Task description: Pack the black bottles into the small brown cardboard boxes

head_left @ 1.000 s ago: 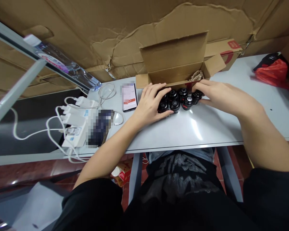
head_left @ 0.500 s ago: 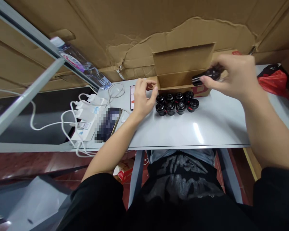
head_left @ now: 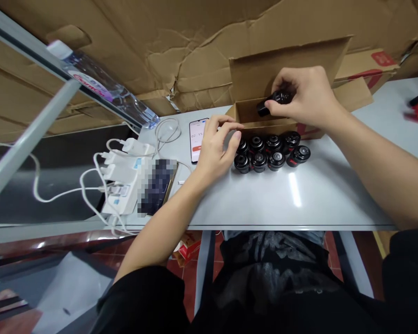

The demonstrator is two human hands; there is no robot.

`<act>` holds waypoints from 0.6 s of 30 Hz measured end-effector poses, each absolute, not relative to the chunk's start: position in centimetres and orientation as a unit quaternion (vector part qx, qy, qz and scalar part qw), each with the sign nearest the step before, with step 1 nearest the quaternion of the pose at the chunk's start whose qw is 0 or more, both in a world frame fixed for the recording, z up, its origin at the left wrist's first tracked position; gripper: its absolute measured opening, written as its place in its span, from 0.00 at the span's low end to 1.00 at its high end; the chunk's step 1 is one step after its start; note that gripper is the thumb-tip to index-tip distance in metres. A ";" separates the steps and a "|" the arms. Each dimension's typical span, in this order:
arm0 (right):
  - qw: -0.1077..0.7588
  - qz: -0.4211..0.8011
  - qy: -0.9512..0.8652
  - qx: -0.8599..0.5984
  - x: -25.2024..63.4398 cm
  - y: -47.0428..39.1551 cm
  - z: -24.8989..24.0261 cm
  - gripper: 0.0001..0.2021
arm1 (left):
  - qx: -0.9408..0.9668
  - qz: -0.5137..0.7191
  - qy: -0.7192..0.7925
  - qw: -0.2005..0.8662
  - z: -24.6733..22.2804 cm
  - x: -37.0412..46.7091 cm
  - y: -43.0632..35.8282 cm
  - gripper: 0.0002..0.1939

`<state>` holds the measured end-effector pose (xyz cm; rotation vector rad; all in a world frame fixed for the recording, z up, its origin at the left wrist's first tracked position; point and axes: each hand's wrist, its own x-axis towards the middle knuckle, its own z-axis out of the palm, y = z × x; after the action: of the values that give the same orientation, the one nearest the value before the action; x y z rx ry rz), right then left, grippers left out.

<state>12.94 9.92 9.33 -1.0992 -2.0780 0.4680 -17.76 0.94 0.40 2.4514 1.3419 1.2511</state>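
Note:
My right hand (head_left: pixel 304 95) grips a black cylindrical part (head_left: pixel 281 97) with a wider collar, pinched between thumb and fingers. The part is tilted, its narrower end pointing left over the opening of a long cardboard box (head_left: pixel 247 111) with its lid flap raised. My left hand (head_left: pixel 215 146) is at the box's front left corner, fingers bent and apart, fingertips near or on the front wall. In front of the box, several similar black parts (head_left: pixel 259 161) stand in two rows, some showing red marks. One at the right end (head_left: pixel 298 156) leans.
A lit phone (head_left: pixel 196 137) lies left of my left hand. A white power strip (head_left: pixel 125 181) with tangled cables and a dark pixelated device (head_left: pixel 158 185) are further left. A water bottle (head_left: pixel 100 83) leans by the grey frame. Another cardboard box (head_left: pixel 365 69) stands behind right.
My right hand has moved left with the black part, bringing it over the box opening. My left hand stays by the box corner. The view has shifted slightly.

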 end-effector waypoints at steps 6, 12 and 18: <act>0.349 0.180 -0.823 -0.410 12.6 10.2 9.0 0.14 | 0.799 0.418 0.433 0.018 2.2 -17.9 1.8 0.26; 0.406 0.245 -0.796 -0.376 12.7 10.1 9.2 0.18 | 0.861 0.339 0.369 0.083 7.1 -15.9 8.0 0.42; 0.460 0.316 -0.758 -0.338 13.5 11.7 8.4 0.23 | 0.856 0.361 0.314 0.195 6.4 -14.1 12.8 0.44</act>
<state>13.54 11.69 8.44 -0.8324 -1.8657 0.7775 -14.09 12.79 6.43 2.3997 0.8802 1.0110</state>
